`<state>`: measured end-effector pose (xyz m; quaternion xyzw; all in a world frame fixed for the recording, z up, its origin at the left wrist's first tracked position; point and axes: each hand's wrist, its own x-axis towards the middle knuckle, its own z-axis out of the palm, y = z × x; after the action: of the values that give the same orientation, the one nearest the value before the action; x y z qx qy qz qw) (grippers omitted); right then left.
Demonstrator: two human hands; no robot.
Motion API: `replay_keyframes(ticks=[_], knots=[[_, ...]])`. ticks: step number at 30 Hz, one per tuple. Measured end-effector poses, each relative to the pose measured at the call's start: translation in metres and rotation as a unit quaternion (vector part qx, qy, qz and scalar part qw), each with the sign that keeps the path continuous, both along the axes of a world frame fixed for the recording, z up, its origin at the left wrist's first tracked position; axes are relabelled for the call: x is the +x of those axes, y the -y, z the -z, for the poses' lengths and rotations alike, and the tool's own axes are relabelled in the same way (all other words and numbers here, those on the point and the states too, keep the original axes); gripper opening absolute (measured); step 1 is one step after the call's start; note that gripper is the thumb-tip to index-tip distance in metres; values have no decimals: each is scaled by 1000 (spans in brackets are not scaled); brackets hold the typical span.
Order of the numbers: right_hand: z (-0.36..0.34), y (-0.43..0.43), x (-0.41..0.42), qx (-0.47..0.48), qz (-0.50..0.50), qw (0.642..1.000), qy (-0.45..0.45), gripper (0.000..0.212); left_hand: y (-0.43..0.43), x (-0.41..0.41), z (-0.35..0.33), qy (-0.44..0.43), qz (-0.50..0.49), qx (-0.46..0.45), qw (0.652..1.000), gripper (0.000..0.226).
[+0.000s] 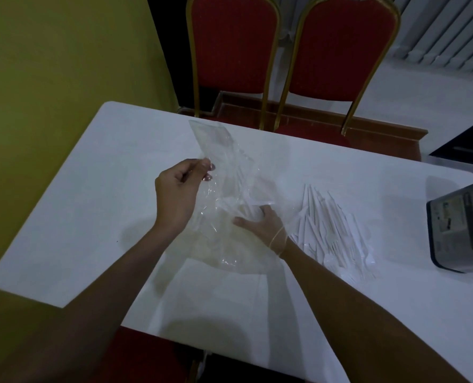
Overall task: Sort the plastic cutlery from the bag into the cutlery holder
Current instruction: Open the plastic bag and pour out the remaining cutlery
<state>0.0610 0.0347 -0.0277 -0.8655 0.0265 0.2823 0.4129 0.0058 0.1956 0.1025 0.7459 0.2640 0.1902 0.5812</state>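
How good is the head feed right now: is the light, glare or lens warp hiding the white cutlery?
Head view: dim and soft; the white cutlery pile blends into the white table, so single pieces are hard to separate. Small glints on the clear bag, held by the left hand, right hand inside. Wide-angle lens bends the table edges; chairs darker.

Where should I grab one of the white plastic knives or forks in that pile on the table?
Probably by its thin handle, coming from above at the far end of the cutlery pile. There the handles fan out into separate tips, so your hand can pinch just one. At the near end they overlap, so they'd be harder to separate.
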Motion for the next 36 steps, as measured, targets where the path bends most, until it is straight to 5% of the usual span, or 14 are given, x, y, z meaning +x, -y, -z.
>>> replay_keyframes(ticks=[4, 10, 14, 22, 36], knots=[[-1, -3, -1, 7, 14, 1000, -11, 73, -3, 0, 2, -2, -13, -12, 1000, 20], [0, -2, -1, 44, -71, 996, -19, 74, -9, -4, 13, -14, -37, -28, 999, 22], [-3, 0, -3, 153, -3, 986, -59, 39, -19, -6, 22, -22, -58, -42, 997, 22], [-15, 7, 0, 250, 75, 954, -149, 29, -33, -12, 39, -56, -69, -22, 996, 24], [-22, 103, 8, 171, 43, 972, -156, 20, -84, -12, 101, -135, -128, 189, 964, 27]])
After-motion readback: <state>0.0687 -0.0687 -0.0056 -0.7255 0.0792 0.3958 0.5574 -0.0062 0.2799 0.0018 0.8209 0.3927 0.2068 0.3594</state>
